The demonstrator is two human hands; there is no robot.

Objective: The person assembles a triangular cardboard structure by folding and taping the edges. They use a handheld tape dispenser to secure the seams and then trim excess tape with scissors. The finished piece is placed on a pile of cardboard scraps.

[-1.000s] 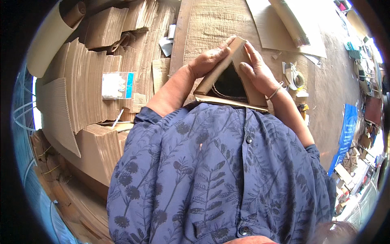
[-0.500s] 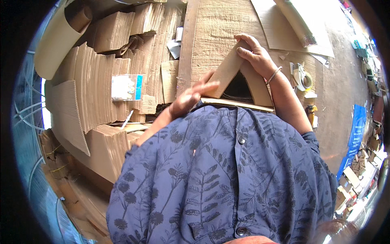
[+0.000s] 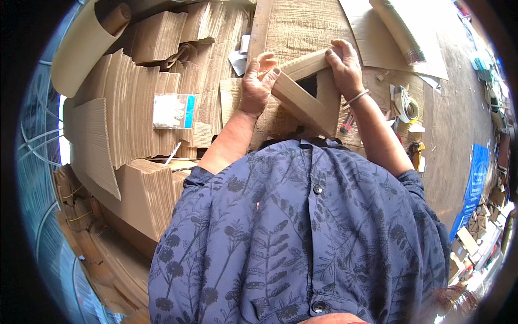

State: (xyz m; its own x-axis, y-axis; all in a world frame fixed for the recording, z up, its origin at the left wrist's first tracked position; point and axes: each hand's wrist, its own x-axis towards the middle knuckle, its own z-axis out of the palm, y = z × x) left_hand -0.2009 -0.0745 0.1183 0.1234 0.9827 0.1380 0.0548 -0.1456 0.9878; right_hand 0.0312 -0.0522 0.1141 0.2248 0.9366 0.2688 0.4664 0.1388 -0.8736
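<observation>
Between my hands is a triangular frame of folded brown cardboard (image 3: 305, 101), standing over the table close to my body, with a dark opening in its middle. My left hand (image 3: 258, 83) grips its left corner, thumb on the near side and fingers behind. At the upper right corner, my right hand (image 3: 345, 67) pinches the cardboard between thumb and fingers. One corner of the frame points toward my shirt. Beside my right wrist lies a red cutter knife (image 3: 347, 122) on the table.
Stacks of flat cardboard (image 3: 127, 108) fill the left side, with a clear plastic bag (image 3: 174, 111) on them. On the right lie a tape roll (image 3: 411, 108), a yellow-and-black tool (image 3: 416, 153) and a blue plastic sheet (image 3: 475, 178). A cardboard roll (image 3: 396, 32) rests at the far right.
The cardboard triangle has turned, so one corner now points at me. My left hand has moved up and forward and taken hold of its left corner. The red cutter knife has come into view.
</observation>
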